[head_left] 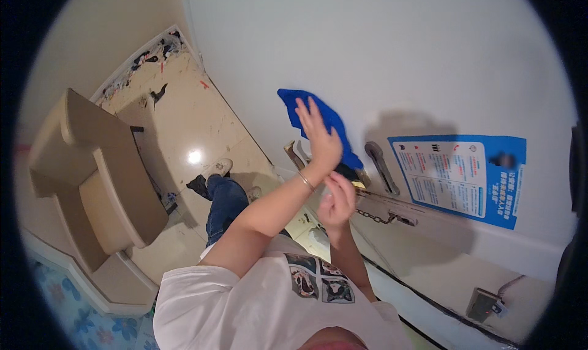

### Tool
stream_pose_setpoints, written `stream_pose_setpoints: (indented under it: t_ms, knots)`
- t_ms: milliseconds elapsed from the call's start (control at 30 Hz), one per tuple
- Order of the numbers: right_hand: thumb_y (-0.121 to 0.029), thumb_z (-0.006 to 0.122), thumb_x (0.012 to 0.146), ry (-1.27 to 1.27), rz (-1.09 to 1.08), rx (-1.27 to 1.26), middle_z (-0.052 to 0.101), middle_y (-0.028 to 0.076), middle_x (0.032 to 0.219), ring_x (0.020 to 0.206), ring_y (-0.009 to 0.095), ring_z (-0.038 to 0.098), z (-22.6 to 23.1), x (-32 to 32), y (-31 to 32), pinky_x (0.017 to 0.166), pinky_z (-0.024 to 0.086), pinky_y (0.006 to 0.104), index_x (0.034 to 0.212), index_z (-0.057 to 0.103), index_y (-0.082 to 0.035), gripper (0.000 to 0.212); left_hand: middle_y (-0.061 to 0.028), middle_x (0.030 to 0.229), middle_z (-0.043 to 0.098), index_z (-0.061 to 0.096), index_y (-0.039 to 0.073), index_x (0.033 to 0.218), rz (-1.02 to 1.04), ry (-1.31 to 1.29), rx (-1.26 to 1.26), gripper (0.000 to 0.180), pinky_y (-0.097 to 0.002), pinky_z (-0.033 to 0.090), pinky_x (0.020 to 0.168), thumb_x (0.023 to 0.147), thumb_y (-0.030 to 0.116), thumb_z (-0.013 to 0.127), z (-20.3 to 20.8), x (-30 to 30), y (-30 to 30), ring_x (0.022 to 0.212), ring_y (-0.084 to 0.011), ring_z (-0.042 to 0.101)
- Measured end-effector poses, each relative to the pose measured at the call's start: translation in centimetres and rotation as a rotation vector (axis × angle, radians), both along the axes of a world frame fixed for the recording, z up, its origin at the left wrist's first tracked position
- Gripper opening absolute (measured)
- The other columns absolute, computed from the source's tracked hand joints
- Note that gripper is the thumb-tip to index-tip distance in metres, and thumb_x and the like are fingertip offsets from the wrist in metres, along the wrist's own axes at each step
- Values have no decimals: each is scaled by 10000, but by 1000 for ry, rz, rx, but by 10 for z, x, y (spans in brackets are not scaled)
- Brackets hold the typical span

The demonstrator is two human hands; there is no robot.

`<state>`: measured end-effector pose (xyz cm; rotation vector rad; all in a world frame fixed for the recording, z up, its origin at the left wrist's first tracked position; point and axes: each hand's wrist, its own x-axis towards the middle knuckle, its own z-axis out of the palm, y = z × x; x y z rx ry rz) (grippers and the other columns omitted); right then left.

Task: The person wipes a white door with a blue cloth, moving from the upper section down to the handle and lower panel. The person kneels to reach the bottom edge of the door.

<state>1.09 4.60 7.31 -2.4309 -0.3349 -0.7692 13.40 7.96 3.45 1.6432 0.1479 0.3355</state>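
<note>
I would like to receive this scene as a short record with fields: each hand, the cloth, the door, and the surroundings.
Left hand: left hand with fingers extended, over the blue cloth
Right hand: right hand with fingers curled, near the bracelet on the left wrist; whether it holds anything is unclear
Cloth: against the white door
Door: bears a metal handle and a blue-and-white notice
Surroundings: beige furniture at left, on a pale floor
</note>
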Motion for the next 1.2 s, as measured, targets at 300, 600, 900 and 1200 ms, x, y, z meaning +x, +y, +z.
stream_pose_setpoints:
  t_ms: [300, 600, 900, 1200]
  knots:
    - [-22, 555, 798, 217, 40, 160, 629, 167, 1004, 881, 312, 617, -34, 6, -2, 789, 494, 370, 942, 650, 31, 181, -271, 1486, 110, 49, 97, 1475, 234, 558, -1222, 619, -390, 204, 1105, 986, 338, 341, -114, 17, -17, 1360, -390, 197]
    - [-86, 521, 850, 1, 6, 3, 636, 148, 1017, 873, 291, 620, 6, 12, -6, 802, 500, 366, 975, 642, 7, 197, -365, 1426, 186, 132, 94, 1471, 201, 117, -88, 677, -541, 164, 1083, 894, 156, 480, -3, 42, -14, 1322, -522, 175]
    - [-46, 532, 823, 156, 11, 0, 591, 173, 1134, 1009, 325, 580, 15, 43, 15, 873, 466, 401, 1062, 604, -4, 252, -298, 1492, 36, 197, 97, 1460, 77, -122, 102, 793, -560, 127, 1088, 785, 209, 597, -15, 58, 33, 1357, -507, 66]
    - [-70, 507, 860, 422, 67, 104, 357, 255, 1386, 1269, 403, 352, -45, 101, 58, 1011, 342, 429, 1224, 484, 34, 379, -370, 1406, 222, 159, 40, 1455, 195, 204, -122, 717, -503, 197, 1087, 865, 209, 530, -137, 97, 29, 1312, -506, 216]
